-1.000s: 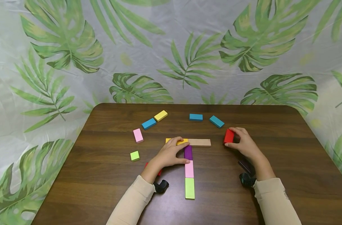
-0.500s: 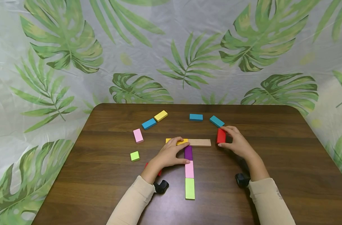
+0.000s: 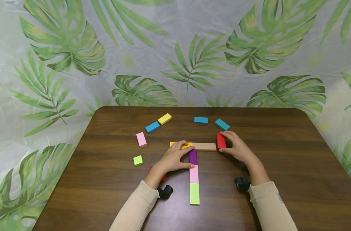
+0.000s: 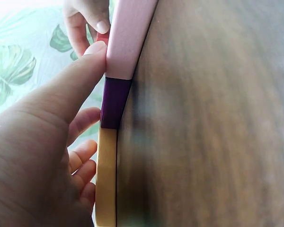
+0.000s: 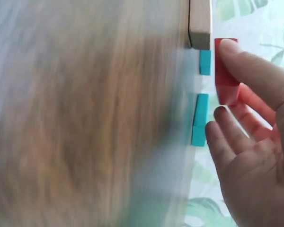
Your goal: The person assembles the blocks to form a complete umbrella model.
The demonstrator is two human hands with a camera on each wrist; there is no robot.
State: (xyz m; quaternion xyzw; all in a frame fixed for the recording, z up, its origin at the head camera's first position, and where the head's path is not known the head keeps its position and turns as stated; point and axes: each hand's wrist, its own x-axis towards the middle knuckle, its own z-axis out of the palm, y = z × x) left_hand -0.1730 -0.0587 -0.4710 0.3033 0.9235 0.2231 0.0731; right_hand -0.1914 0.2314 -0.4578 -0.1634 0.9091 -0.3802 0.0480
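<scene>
Flat blocks lie in a T shape: an orange-yellow block [image 3: 173,144] and a bare wooden block [image 3: 204,146] form the crossbar, while purple [image 3: 193,157], pink [image 3: 194,174] and light green [image 3: 194,193] blocks make the stem. My left hand [image 3: 173,159] rests over the join, its thumb on the pink block and fingers spread by the orange-yellow one. With thumb and fingers, my right hand [image 3: 241,149] pinches a red block [image 3: 221,141] at the wooden block's right end. In the right wrist view, that red block [image 5: 225,71] stands raised off the tabletop.
Around the T lie a yellow block [image 3: 164,119], blue blocks on the left [image 3: 152,127] and back [image 3: 201,120], a teal-blue block [image 3: 222,124], a pink block [image 3: 141,139] and a small green block [image 3: 138,160]. Another red block [image 3: 163,177] is partly hidden under my left wrist.
My right hand has carried the red block leftward to the end of the wooden block. The left hand has stayed in place over the T.
</scene>
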